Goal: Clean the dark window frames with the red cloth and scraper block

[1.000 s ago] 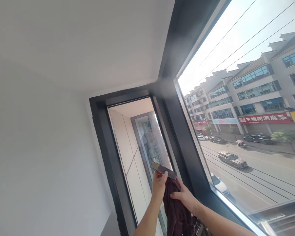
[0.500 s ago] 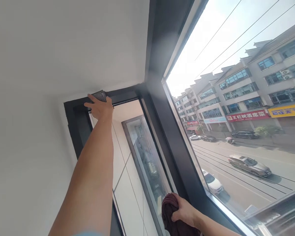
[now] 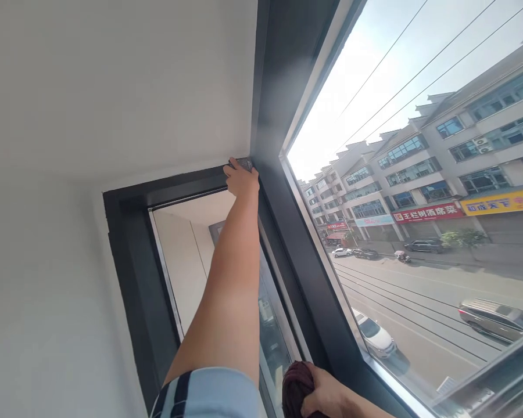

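Left hand: raised high; its grip is clamped on a dark block.
Block: held at the right end of the frame's top bar, just under the ceiling; partly hidden by the fingers.
Right hand: held low; its grip is closed on a cloth.
Cloth: maroon, bunched, well below the block; its lower end is cut off.
Sleeve: pale blue, dark-striped, worn on the left arm.
Window: set to the right; a street is seen through it.
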